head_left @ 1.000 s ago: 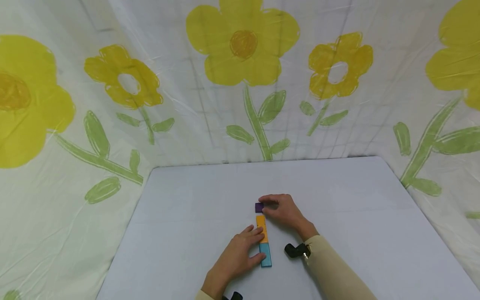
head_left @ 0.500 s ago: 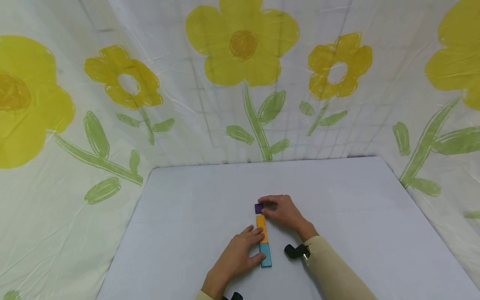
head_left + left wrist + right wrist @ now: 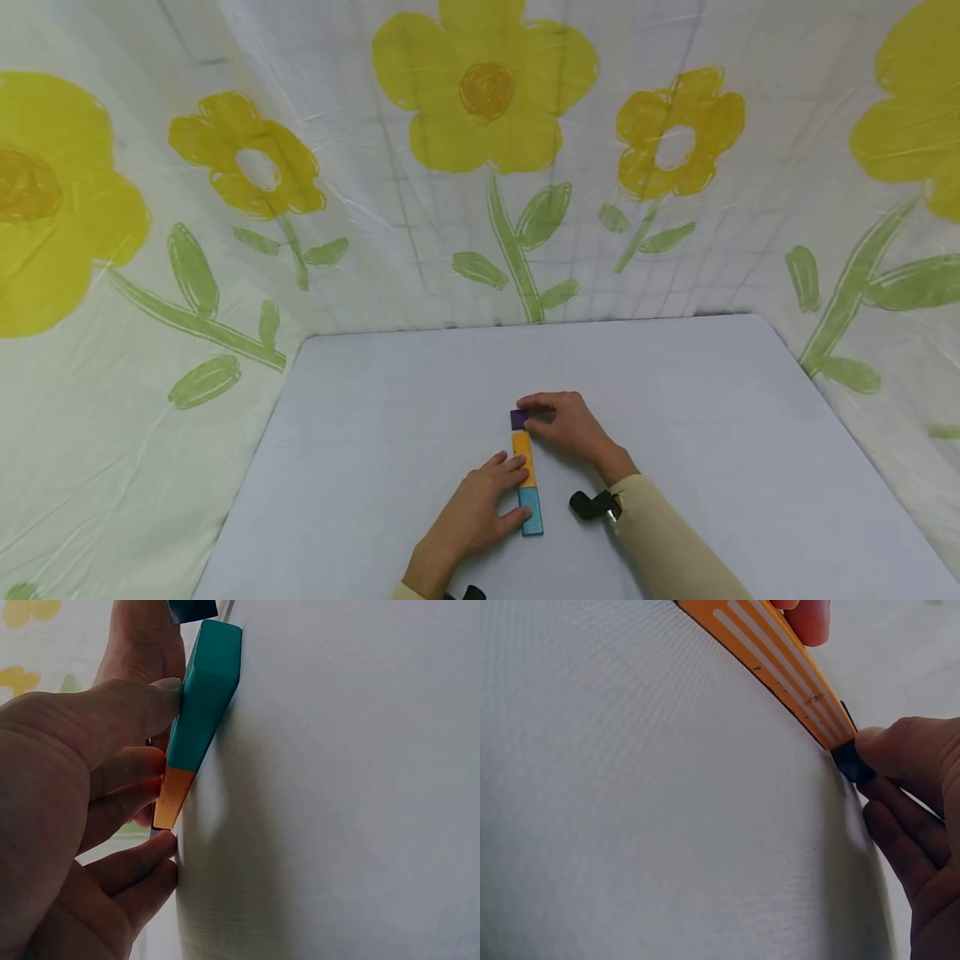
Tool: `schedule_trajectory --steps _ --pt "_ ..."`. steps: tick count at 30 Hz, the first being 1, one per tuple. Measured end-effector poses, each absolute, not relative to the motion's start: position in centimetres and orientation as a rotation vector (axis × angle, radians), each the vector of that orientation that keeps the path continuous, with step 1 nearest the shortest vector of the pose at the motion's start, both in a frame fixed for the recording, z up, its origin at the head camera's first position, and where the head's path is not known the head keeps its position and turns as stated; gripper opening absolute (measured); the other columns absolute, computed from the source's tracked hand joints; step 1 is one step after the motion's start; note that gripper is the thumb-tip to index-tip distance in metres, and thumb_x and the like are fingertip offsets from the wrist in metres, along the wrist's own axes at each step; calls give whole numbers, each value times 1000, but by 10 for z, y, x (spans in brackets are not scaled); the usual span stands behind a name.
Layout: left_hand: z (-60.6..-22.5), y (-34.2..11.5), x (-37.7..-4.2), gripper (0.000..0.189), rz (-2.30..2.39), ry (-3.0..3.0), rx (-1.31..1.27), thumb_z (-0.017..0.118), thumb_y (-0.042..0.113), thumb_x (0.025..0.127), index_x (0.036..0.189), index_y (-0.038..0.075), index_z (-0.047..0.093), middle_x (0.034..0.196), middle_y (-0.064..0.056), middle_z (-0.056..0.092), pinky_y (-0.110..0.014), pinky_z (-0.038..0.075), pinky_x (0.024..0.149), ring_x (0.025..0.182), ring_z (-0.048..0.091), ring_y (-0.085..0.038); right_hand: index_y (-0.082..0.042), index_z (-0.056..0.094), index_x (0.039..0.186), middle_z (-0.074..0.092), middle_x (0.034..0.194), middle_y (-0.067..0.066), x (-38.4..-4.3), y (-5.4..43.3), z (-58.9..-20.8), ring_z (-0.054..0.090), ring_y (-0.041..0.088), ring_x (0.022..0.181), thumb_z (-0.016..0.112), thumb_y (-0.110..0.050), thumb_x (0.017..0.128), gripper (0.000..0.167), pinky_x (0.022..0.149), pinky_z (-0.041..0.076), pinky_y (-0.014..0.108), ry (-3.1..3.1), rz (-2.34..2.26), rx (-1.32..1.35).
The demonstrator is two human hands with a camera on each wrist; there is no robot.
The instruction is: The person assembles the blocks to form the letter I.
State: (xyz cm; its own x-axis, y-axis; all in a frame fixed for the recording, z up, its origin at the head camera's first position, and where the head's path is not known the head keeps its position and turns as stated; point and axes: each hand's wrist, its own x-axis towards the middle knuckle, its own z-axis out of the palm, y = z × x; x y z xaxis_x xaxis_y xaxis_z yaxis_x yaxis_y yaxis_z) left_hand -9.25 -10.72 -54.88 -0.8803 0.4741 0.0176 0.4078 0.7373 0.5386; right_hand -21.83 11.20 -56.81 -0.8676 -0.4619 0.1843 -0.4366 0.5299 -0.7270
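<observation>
A small dark purple block [image 3: 517,420] lies on the white table, in line with an orange block [image 3: 522,446] and a blue-teal block [image 3: 532,510]. My right hand [image 3: 567,427] pinches the purple block between thumb and fingers. In the right wrist view, that dark block [image 3: 851,761] sits right at the end of the orange block [image 3: 772,664], which bears white stripes. With extended fingers across the orange block, my left hand [image 3: 474,507] rests on the row. Its thumb [image 3: 142,705] touches the side of the teal block [image 3: 206,697] in the left wrist view.
The white table [image 3: 360,467] stretches out on every side of the row. Behind it hangs a pale cloth [image 3: 360,275] printed with yellow flowers. A black wrist camera [image 3: 592,504] sticks out by the right sleeve.
My right hand has drawn the purple block slightly nearer, so the gap to the orange block has narrowed to almost nothing. The left hand and the other two blocks stay put.
</observation>
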Motion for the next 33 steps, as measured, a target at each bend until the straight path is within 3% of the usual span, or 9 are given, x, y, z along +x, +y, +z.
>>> schedule_trajectory --steps 33 --pt "-547 -107 -94 50 821 2798 712 83 34 98 142 11 74 157 -1 65 -62 53 116 155 53 -34 -13 79 133 80 132 0 -216 113 -568 75 23 124 82 -14 98 36 111 59 51 2704 -1305 -803"
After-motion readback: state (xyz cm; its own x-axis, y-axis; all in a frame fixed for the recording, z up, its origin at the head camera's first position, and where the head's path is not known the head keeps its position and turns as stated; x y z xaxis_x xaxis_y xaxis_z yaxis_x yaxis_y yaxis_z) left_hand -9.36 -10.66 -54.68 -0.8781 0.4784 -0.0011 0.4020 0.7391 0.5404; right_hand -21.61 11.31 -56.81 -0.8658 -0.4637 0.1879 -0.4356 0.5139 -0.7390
